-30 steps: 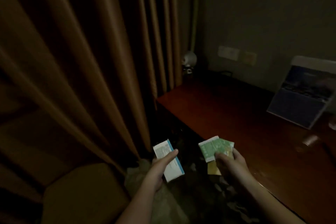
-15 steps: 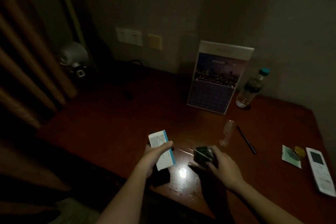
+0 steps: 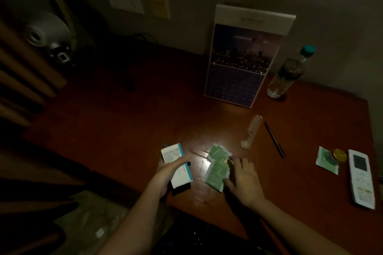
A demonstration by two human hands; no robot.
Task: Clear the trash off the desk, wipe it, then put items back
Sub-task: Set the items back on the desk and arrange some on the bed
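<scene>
The room is dim. My left hand (image 3: 169, 174) grips a white box with a blue edge (image 3: 176, 163) just above the front of the reddish wooden desk (image 3: 124, 130). My right hand (image 3: 242, 180) rests on the desk with its fingers on a torn green package (image 3: 216, 165), which lies flat on a lit, wet-looking patch. Whether those fingers pinch the package or only press it is unclear.
A standing calendar (image 3: 244, 58) and a water bottle (image 3: 288, 74) are at the back. A comb (image 3: 251, 130), a pen (image 3: 274, 139), a green wrapper (image 3: 324, 159) with a small yellow-lidded jar (image 3: 338, 155), and a white remote (image 3: 361, 178) lie on the right. A white round device (image 3: 47, 31) stands at the back left.
My view has swung from the curtain to the desk. Both hands came over the desk with their packages, and the green package now lies flat under my right fingers.
</scene>
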